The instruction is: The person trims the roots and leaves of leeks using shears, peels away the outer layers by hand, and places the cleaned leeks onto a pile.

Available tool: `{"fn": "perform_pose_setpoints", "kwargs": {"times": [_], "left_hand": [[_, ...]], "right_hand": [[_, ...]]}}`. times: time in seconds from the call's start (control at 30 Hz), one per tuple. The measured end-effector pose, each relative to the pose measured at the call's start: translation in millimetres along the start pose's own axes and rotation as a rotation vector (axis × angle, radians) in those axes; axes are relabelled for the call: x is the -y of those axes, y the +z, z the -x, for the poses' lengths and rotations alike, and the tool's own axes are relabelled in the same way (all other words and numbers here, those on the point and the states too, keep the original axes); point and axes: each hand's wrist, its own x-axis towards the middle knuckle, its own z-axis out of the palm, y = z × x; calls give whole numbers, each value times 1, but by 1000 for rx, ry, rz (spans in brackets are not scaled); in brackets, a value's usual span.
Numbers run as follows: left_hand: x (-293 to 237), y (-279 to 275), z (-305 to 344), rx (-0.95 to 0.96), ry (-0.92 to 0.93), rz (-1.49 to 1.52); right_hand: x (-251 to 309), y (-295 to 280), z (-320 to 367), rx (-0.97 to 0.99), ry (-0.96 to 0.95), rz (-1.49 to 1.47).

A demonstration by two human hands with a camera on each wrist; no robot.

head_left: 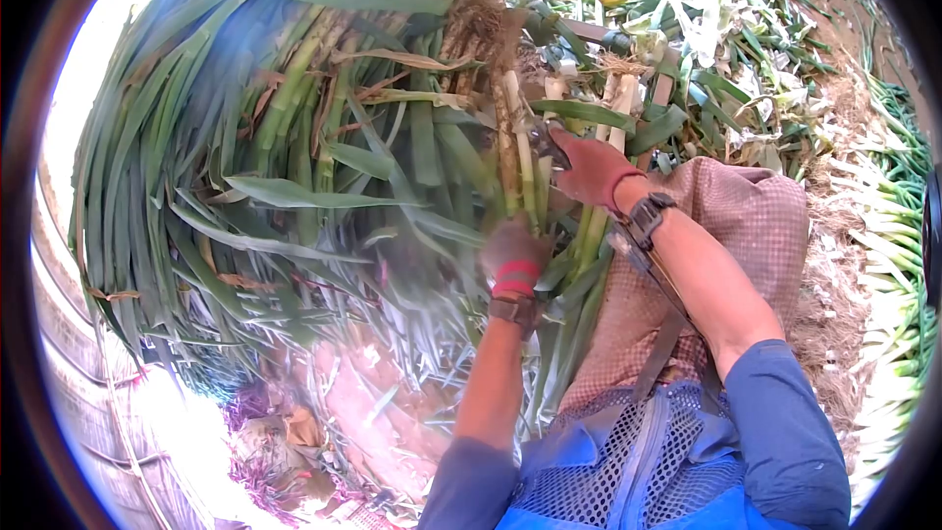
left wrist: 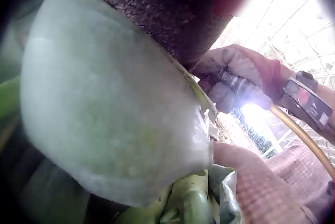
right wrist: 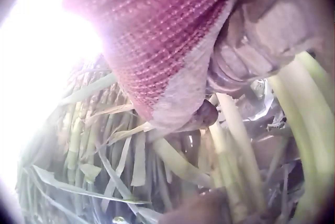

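In the head view, the gloved left hand (head_left: 515, 257) grips green onion stalks (head_left: 509, 152) below their white ends. The gloved right hand (head_left: 594, 172) is just right of the stalks' upper part, its fingers curled round a metal nozzle-like tool (left wrist: 238, 84) with a hose (left wrist: 301, 129) attached. The right wrist view shows the right glove (right wrist: 162, 41) large, with the tool (right wrist: 238, 64) beside it and pale stalks (right wrist: 238, 130) below. A wide leaf (left wrist: 115, 98) hides much of the left wrist view; part of the left glove (left wrist: 162, 15) appears above it.
A large heap of leafy onions (head_left: 294, 157) lies to the left. Cut leaves and peelings (head_left: 706, 49) cover the area ahead. A checked cloth (head_left: 756, 226) covers the person's lap; a row of pale onions (head_left: 888, 265) lies at the far right.
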Motion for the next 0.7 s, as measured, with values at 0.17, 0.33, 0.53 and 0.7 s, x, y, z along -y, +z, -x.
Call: {"fn": "perform_pose_setpoints", "kwargs": {"times": [0.17, 0.33, 0.53, 0.7], "left_hand": [[-3, 0, -2, -23, -5, -19], [-7, -3, -4, 12, -7, -33], [-7, -15, -1, 30, 70, -8], [-4, -19, 23, 52, 53, 76]], "right_hand": [[-5, 1, 8, 15, -12, -33], [-5, 6, 79, 187, -32, -42], [-6, 9, 57, 108, 14, -103], [-13, -1, 54, 59, 41, -142]]}}
